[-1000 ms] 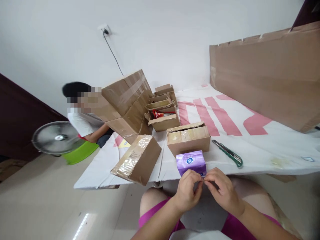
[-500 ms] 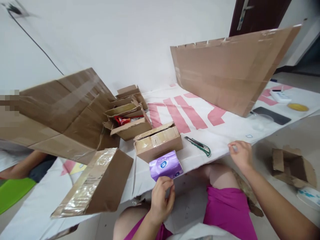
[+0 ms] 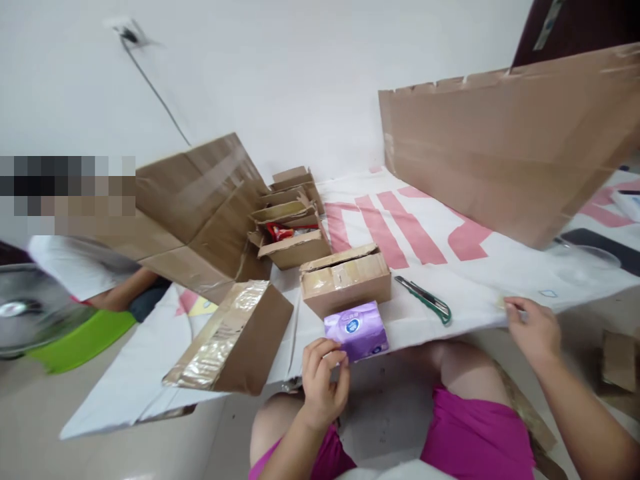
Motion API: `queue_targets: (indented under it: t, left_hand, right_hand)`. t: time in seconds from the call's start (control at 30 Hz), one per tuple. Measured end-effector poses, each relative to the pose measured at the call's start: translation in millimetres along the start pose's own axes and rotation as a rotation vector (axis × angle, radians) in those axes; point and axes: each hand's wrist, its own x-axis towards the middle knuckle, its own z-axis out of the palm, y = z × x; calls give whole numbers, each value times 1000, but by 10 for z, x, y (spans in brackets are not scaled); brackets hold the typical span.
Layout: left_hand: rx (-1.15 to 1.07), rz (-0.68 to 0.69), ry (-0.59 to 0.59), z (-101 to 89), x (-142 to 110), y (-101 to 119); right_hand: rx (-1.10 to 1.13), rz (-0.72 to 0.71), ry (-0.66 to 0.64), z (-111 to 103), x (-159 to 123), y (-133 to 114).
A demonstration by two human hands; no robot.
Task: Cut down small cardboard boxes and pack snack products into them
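Observation:
My left hand (image 3: 325, 377) is beside the near left corner of a purple tissue pack (image 3: 357, 330), fingers curled toward the thumb. Whether it holds anything there is hidden. Over the table's front edge, my right hand (image 3: 535, 333) is closed in a pinch, with a small, blurred yellowish bit at its fingertips. A green utility knife (image 3: 425, 300) lies between the hands, its metal end pointing away to the left. Behind the tissue pack sits a small closed cardboard box (image 3: 345, 283).
Open cardboard boxes (image 3: 295, 250), one with red packets, line up toward the wall. A taped box (image 3: 230, 340) and a large carton (image 3: 200, 213) stand left, with a seated person (image 3: 95, 273) beyond. An upright cardboard panel (image 3: 500, 147) rises right, near a black phone-like slab (image 3: 605, 247).
The view has turned left, so everything appears further right and more of the other person shows. My left hand has shifted left along the tissue pack. My right hand remains over the table edge.

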Motion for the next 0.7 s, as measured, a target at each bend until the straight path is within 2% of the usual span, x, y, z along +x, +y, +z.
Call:
queue_targets:
  t: [0.1, 0.2, 0.27, 0.33, 0.5, 0.6, 0.7]
  left_hand:
    - [86, -53, -9, -25, -10, -47]
    - [165, -139, -53, 32, -73, -65]
    - [181, -224, -84, 89, -131, -72]
    - [163, -310, -123, 138, -191, -77]
    - [84, -434, -228, 205, -328, -91]
    - [44, -509, -264, 241, -343, -149]
    - [27, -610, -288, 281, -254, -325]
  right_hand:
    - [37, -22, 38, 20, 41, -167]
    - [160, -41, 32, 43, 33, -480]
    - [312, -32, -63, 99, -5, -742]
    - [480, 5, -218, 214, -59, -1007]
    - [853, 96, -590, 695, -128, -1602]
    - [916, 109, -709, 963, -60, -1969]
    - [960, 72, -787, 1177, 45, -2363]
